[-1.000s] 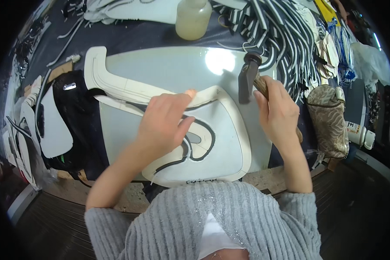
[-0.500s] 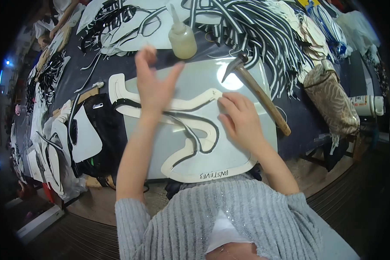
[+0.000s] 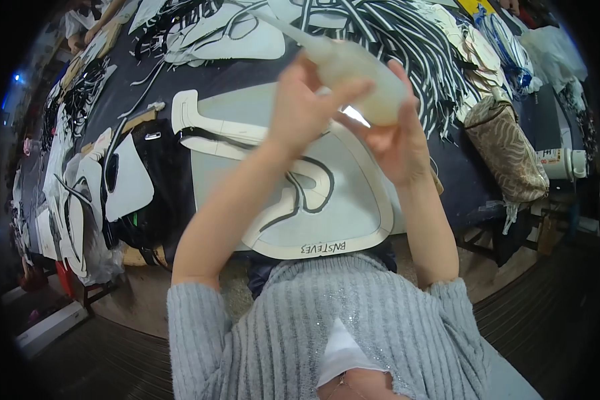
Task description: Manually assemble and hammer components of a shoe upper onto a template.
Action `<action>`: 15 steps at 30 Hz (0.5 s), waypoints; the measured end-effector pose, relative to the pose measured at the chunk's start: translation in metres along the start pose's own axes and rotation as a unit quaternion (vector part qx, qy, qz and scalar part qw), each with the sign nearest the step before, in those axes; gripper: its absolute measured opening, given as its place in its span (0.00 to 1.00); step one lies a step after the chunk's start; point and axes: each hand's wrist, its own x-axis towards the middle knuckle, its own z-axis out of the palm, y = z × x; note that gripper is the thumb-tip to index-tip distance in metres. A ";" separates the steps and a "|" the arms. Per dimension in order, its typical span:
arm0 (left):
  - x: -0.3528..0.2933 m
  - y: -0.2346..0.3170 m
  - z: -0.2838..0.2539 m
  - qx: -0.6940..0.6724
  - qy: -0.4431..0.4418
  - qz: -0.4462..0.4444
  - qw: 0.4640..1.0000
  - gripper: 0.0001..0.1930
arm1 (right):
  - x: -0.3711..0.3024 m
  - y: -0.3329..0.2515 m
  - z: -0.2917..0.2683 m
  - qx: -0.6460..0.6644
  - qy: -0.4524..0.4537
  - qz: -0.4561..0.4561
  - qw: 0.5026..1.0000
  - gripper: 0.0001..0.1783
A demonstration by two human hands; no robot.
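Observation:
A squeeze bottle (image 3: 361, 75) of translucent plastic with pale yellowish contents is held tilted above the board, its long thin nozzle pointing to the far left. My left hand (image 3: 305, 107) is closed round the bottle near its neck, slightly smeared by motion. Around the base end curl the fingers and thumb of my right hand (image 3: 405, 143). Below both hands, a cream template (image 3: 380, 200) with curved cut-outs and dark-edged strips lies on a pale grey board (image 3: 247, 193). Handwriting marks the template's near edge. My forearms cover part of it.
Black-and-white strips (image 3: 407, 40) pile up at the far right. A patterned pouch (image 3: 507, 150) and a white container (image 3: 561, 163) sit at the right. At the left are a black bag (image 3: 163, 193) and pale cut pieces (image 3: 130, 190). Another person's arm (image 3: 103, 23) shows far left.
My left hand has taken the bottle off the table and brought it right, over the board. My right hand has left the template and closed on its base. The hammer is now mostly hidden.

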 end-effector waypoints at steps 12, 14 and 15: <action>-0.172 -0.011 -0.077 0.596 -0.307 0.117 0.732 0.37 | -0.015 -0.147 0.032 -0.743 0.007 -0.489 0.458 0.36; -0.179 -0.016 -0.068 0.609 -0.261 0.104 0.741 0.36 | -0.030 -0.172 0.042 -0.685 -0.029 -0.443 0.578 0.44; -0.182 -0.020 -0.063 0.621 -0.228 0.093 0.744 0.35 | -0.031 -0.178 0.046 -0.589 -0.084 -0.377 0.710 0.49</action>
